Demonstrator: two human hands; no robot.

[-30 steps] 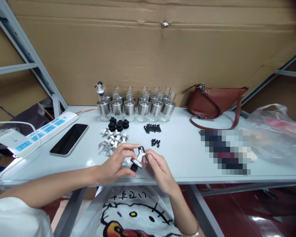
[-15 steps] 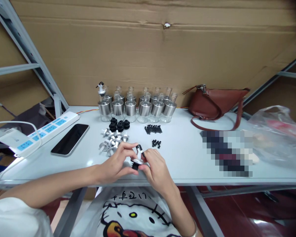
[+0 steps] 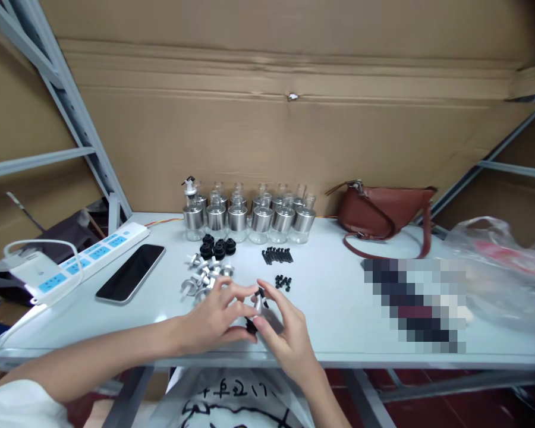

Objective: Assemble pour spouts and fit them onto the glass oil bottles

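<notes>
Near the table's front edge, my left hand (image 3: pixel 218 315) grips a small pourer stopper (image 3: pixel 258 304) with a black tip, a white body and a black ribbed base. The thumb and fingers of my right hand (image 3: pixel 288 333) close on the same stopper from the other side. Behind my left hand lie white-and-silver spout pieces (image 3: pixel 205 274) and black ribbed stoppers (image 3: pixel 218 248). Farther right are small black levers (image 3: pixel 277 255) and tiny black caps (image 3: pixel 283 282). Two rows of glass-and-steel bottles (image 3: pixel 261 220) stand at the back; the leftmost front one bears a pourer (image 3: pixel 189 187).
A phone (image 3: pixel 131 273) and a power strip (image 3: pixel 91 258) with a white cable lie on the left. A brown handbag (image 3: pixel 383 211) rests at the back right, with a plastic bag (image 3: pixel 499 273) beyond it. Cardboard (image 3: pixel 294 142) stands behind the table.
The view has tilted up, so the table sits lower. The stopper is turned between my hands, and my right fingers have shifted up around its black tip.
</notes>
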